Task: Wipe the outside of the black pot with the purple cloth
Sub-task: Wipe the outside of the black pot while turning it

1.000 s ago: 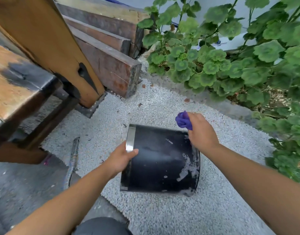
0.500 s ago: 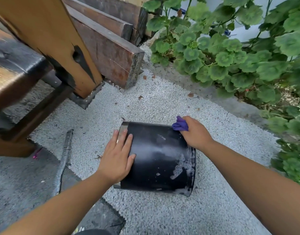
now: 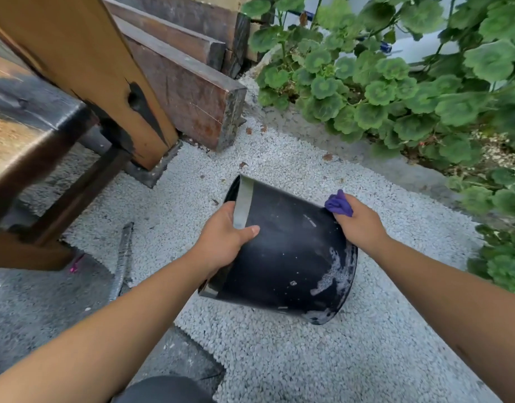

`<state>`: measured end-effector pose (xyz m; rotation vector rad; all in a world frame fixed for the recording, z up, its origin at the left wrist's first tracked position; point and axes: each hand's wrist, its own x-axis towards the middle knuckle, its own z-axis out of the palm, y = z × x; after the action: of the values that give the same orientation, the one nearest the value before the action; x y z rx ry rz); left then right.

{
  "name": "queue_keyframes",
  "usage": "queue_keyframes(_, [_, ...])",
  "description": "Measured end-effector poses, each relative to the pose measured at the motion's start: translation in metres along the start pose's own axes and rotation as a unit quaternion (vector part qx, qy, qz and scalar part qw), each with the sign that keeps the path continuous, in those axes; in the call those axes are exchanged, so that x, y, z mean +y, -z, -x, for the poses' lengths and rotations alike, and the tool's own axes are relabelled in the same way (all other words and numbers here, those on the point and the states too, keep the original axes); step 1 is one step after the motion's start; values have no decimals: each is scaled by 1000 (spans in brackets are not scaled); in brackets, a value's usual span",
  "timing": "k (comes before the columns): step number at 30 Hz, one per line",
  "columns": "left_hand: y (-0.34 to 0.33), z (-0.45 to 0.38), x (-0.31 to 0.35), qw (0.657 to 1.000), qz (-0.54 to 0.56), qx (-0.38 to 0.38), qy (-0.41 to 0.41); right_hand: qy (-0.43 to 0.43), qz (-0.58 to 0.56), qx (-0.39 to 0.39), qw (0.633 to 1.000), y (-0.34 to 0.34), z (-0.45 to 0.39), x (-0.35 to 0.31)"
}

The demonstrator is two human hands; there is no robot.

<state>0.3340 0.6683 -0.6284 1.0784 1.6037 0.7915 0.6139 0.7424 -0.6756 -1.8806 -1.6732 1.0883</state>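
Note:
The black pot [image 3: 288, 257] lies on its side over the white gravel, its open mouth and shiny rim band facing left, its base at the lower right. White dried smears mark its wall near the base. My left hand [image 3: 224, 239] grips the rim, thumb on the outer wall and fingers around the edge. My right hand [image 3: 361, 225] holds the bunched purple cloth [image 3: 339, 204] against the pot's far upper side near the base.
Stacked wooden beams [image 3: 186, 82] and a wooden bench leg [image 3: 84, 68] stand at the upper left. Green leafy plants [image 3: 395, 91] line the right behind a concrete kerb [image 3: 390, 167]. A metal bar [image 3: 122, 257] lies on the ground to the left.
My left hand went from lying flat on the pot's wall to gripping its rim. The pot has tilted, mouth end raised. My right hand with the cloth stays at the far side.

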Motion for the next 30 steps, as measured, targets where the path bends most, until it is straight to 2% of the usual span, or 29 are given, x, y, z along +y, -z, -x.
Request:
queue_keyframes(2, [1, -3, 19, 998, -52, 5, -20, 3, 3, 22, 1000, -2, 7, 0])
queue_keyframes(4, [6, -6, 32, 991, -123, -8, -42, 53, 22, 28, 998, -7, 15, -3])
queue_keyframes(6, [10, -8, 40, 974, -218, -35, -58, 101, 39, 24, 994, -15, 24, -10])
queue_keyframes(9, [3, -1, 41, 954, -274, -90, -85, 120, 23, 35, 992, -36, 37, -30])
queue_keyframes(13, [-20, 10, 32, 960, -232, -64, -141, 111, 2, 60, 992, -58, 54, -64])
queue_keyframes(19, [-20, 9, 32, 965, -160, -115, -175, 249, -2, 17, 968, -70, 79, -91])
queue_keyframes(24, [-17, 9, 26, 971, -172, -46, -157, 236, 26, 1, 971, -62, 63, -64])
queue_keyframes(30, [7, 10, -5, 988, -131, -2, -83, 231, 97, -47, 967, -64, 51, -23])
